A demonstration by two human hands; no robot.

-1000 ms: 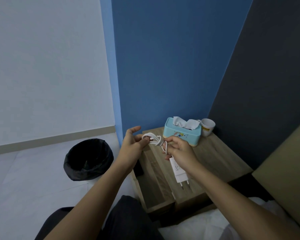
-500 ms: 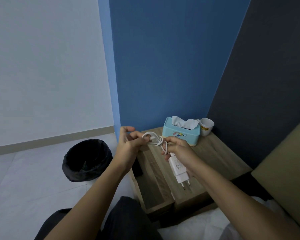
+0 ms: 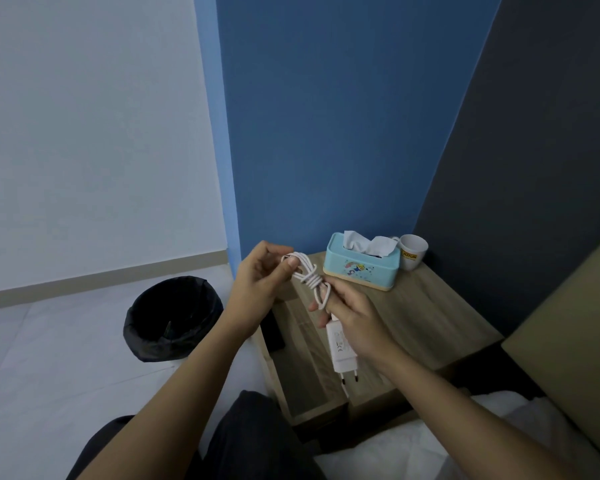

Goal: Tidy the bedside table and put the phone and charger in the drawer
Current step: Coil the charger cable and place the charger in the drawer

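Left hand [image 3: 257,292]: thumb and curled fingers pinch the upper loop of the coiled white cable [image 3: 307,271]. Right hand [image 3: 354,317]: fingers closed round the charger [image 3: 340,351] where the cable joins the plug body, which hangs prongs down. The charger is held in the air above the open drawer [image 3: 305,379] of the wooden bench [image 3: 430,317], not yet inside. At the back of the bench stand a blue tissue box [image 3: 361,271] and, just beside it, a white cup [image 3: 413,252]. A black-lined bin [image 3: 174,317] stands on the floor to the left.
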